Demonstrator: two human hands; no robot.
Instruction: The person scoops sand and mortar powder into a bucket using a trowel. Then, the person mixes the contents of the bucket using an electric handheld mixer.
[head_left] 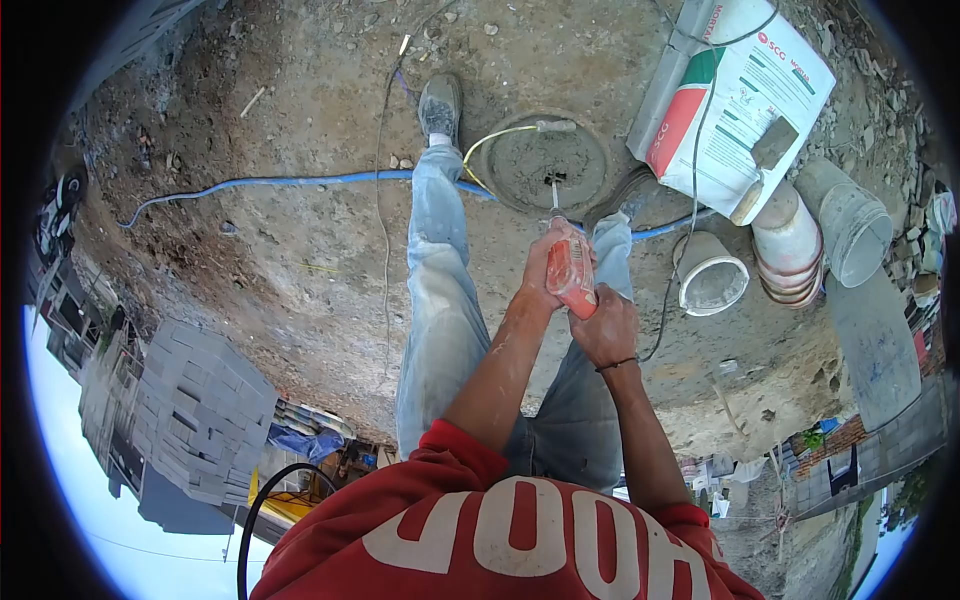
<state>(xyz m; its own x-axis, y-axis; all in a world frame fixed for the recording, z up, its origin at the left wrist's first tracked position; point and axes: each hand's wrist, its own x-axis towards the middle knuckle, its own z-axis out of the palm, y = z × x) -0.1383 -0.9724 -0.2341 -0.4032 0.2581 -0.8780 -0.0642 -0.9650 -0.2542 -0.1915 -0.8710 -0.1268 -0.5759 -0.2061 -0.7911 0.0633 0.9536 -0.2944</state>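
An orange power drill (571, 276) points away from me, its metal mixing shaft (556, 197) reaching down into a round tub (490, 172) of wet grey mortar (540, 155). My left hand (543, 264) is closed around the front part of the drill. Behind it, my right hand (606, 328) grips the drill's rear handle. The shaft's lower end is hidden in the mortar. A yellowish cord or handle (497, 135) with a grey grip (556, 126) curves over the tub's far rim. My feet stand either side of the tub.
A white mortar bag (745, 90) lies at the upper right with a trowel (765, 165) on it. Mortar-stained buckets (712, 275) and a grey board (873, 350) are at the right. A blue hose (290, 181) and dark cables (383, 200) cross the dirt ground.
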